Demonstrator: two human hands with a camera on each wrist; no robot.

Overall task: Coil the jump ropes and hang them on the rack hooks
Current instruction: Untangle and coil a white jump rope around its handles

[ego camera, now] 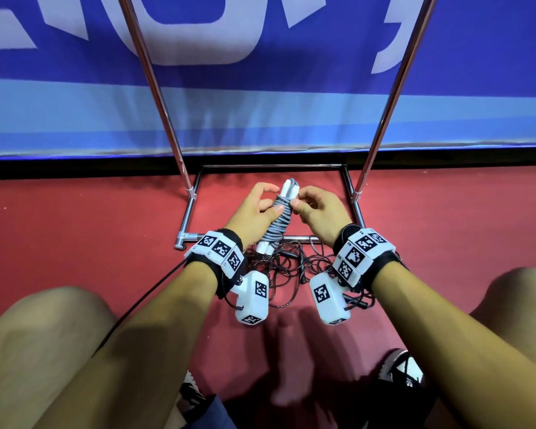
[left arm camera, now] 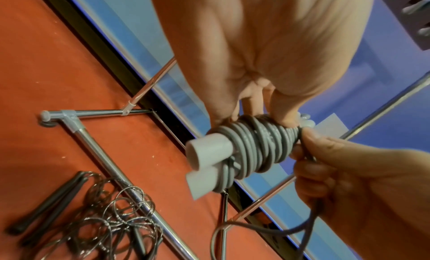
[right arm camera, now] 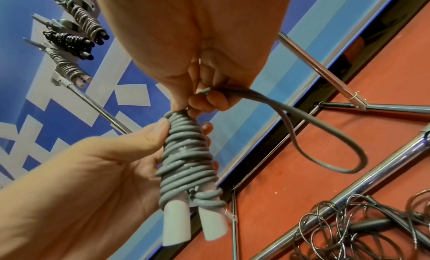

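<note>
Bare forearms and knees. Black strap on each wrist, ringed with white blocks (ego camera: pixel 220 249) bearing black square-code markers. White camera pod (ego camera: pixel 252 298) under each wrist, marker-tagged. Thin black cable (ego camera: pixel 143 300) trailing off left strap. Dark sneakers (ego camera: pixel 401 366), white trim.

place: sports hall | red floor (ego camera: pixel 75 243) | blue banner (ego camera: pixel 260 103) | rope rack (ego camera: pixel 381 125)
</note>
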